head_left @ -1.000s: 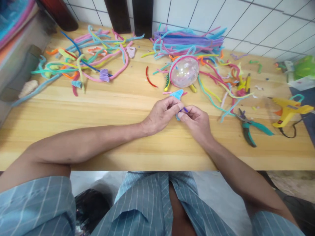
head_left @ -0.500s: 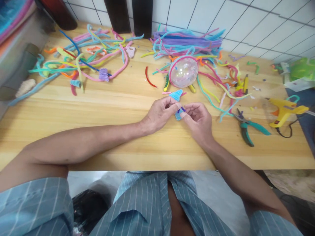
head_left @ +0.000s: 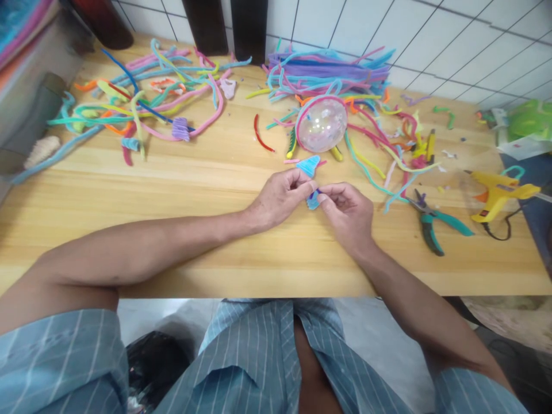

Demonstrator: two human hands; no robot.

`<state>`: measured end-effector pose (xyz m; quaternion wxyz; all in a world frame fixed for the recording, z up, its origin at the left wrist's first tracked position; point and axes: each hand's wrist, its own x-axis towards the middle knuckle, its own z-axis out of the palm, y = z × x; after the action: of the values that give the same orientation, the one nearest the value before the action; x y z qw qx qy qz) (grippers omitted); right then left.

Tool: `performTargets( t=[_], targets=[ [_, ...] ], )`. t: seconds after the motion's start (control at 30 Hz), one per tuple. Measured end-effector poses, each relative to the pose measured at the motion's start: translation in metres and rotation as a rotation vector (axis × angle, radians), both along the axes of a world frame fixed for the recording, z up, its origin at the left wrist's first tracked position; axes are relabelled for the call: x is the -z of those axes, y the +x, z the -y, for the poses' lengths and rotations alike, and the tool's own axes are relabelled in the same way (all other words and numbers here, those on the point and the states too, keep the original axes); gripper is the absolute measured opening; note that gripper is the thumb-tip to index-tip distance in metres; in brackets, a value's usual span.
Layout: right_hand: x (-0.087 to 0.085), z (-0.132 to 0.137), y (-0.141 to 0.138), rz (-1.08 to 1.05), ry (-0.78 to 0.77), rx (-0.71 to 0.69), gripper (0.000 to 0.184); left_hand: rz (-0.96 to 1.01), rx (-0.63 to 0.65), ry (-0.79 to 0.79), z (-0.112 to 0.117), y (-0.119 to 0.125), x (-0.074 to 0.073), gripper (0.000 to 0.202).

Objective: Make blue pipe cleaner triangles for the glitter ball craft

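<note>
Between my hands is a small blue pipe-cleaner figure (head_left: 309, 166), with a fan-shaped blue part above my fingers and a rounded blue part below them. My left hand (head_left: 282, 198) pinches its middle between thumb and fingers. From the right, my right hand (head_left: 347, 213) pinches a short dark purple piece lying against the figure's lower part. Fingertips hide much of the middle. Short pink ends stick out on both sides of the fan part; whether they belong to it I cannot tell. Just beyond stands a clear dome (head_left: 322, 123) with a pink rim.
Loose coloured pipe cleaners (head_left: 164, 109) lie back left, and a purple and blue bundle (head_left: 328, 72) lies by the tiled wall. To the right are pliers (head_left: 431, 221) with teal handles and a yellow glue gun (head_left: 494, 195) with a cord. A red piece (head_left: 262, 135) lies left of the dome.
My right fingers have shifted slightly at the purple piece, which now shows less and lies flatter. The left hand keeps its pinch; the view has moved very little.
</note>
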<state>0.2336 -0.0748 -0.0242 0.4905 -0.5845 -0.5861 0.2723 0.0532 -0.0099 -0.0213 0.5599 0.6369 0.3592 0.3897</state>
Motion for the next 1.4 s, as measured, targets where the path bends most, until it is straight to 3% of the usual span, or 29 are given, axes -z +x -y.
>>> performTargets(
  t=[0.17, 0.43, 0.77, 1.07, 1.4],
  targets=[
    [-0.001, -0.001, -0.001, 0.020, 0.069, 0.005, 0.013, 0.028, 0.004, -0.017, -0.002, 0.000, 0.002, 0.025],
    [-0.006, 0.000, -0.001, 0.020, -0.050, 0.040, 0.007, -0.003, 0.072, -0.012, -0.004, -0.001, 0.002, 0.025],
    [-0.006, -0.001, -0.003, -0.040, -0.042, 0.060, 0.009, -0.019, 0.135, -0.008, -0.004, -0.004, 0.000, 0.025],
    [-0.008, 0.000, -0.001, 0.061, -0.053, 0.034, 0.010, -0.224, 0.181, 0.174, -0.007, -0.011, -0.002, 0.021],
    [-0.006, 0.000, 0.006, 0.295, 0.058, -0.071, 0.006, -0.292, 0.247, 0.160, -0.010, -0.013, -0.007, 0.015]
  ],
)
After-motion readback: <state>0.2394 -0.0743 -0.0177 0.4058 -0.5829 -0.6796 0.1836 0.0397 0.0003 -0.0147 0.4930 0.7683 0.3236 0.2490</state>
